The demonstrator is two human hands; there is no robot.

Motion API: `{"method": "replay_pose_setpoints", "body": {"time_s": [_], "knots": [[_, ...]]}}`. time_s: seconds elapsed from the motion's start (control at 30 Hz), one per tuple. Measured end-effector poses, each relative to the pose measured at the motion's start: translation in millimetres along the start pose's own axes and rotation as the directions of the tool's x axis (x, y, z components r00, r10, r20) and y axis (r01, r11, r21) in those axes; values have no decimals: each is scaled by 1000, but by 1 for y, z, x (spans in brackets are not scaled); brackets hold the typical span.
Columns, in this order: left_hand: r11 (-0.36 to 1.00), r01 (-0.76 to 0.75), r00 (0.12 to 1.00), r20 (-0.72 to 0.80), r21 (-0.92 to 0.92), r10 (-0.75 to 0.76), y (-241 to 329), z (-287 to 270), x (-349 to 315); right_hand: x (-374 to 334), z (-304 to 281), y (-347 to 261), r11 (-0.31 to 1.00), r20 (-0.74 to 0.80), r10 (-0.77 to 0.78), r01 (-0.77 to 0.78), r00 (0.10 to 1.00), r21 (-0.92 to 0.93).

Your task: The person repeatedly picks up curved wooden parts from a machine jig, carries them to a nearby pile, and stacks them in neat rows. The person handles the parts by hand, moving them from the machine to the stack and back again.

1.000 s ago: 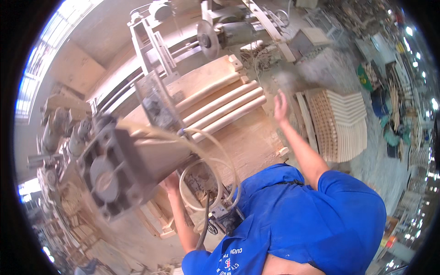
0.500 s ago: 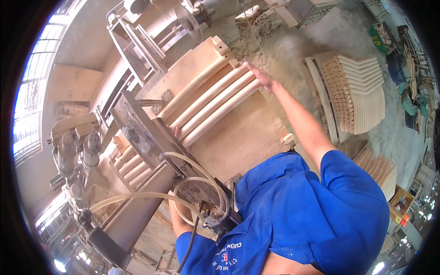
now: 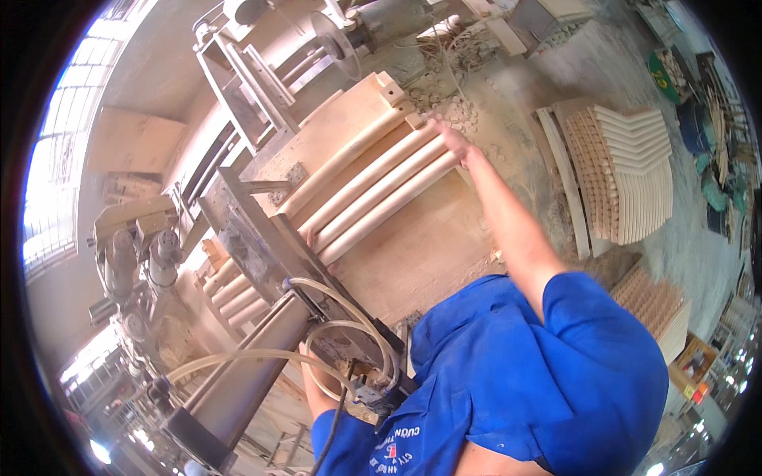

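Several long, rounded, slightly bowed wooden rods [image 3: 381, 194] lie side by side on the dusty wooden table and run under the machine's crossbeam. At their far right ends is my right hand [image 3: 455, 145], its fingers stretched along the end faces and slightly smeared by motion. My left hand [image 3: 310, 237] is beside the crossbeam, mostly hidden by the machine; only fingertips show, on both sides of the nearer rods. More rod lengths [image 3: 236, 295] show beyond the crossbeam. A thicker pale wooden piece with holes [image 3: 390, 90] sits at the table's far end.
The machine's metal crossbeam [image 3: 246, 226] and looped clear hoses [image 3: 349, 327] stand close over my left arm. A stack of bent wooden parts [image 3: 623, 170] is on the floor to the right, with another stack [image 3: 655, 309] nearer. A round disc machine [image 3: 337, 44] stands behind.
My right hand stays at the rod ends, and its fingers have shifted along them. The whole view has moved slightly, so the scene sits a little lower and to the right.
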State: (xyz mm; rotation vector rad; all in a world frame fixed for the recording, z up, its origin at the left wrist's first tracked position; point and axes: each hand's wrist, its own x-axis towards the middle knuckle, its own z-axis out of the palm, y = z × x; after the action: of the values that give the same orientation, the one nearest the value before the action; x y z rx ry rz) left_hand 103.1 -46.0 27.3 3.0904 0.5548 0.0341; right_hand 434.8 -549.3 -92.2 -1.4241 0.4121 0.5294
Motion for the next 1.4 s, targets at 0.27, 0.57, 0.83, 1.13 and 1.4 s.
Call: {"method": "replay_pose_setpoints", "body": {"time_s": [0.27,0.57,0.83,1.13,1.4], "knots": [[975,-221,969,-114,-12,218,5,35,128,22,1,26,878,-236,-458,395,857,-270],[961,-269,963,-5,63,270,-37,42,173,-11,11,21,723,-90,-398,252,913,-643],[919,-390,845,422,63,330,-13,33,252,0,5,-4,840,-273,67,-202,960,-504],[898,-439,801,435,-40,411,-21,44,256,-3,11,-11,888,-262,-12,-111,965,-447],[898,-431,829,353,-92,434,-21,53,248,-9,1,-5,902,-248,-41,-71,968,-425]]}}
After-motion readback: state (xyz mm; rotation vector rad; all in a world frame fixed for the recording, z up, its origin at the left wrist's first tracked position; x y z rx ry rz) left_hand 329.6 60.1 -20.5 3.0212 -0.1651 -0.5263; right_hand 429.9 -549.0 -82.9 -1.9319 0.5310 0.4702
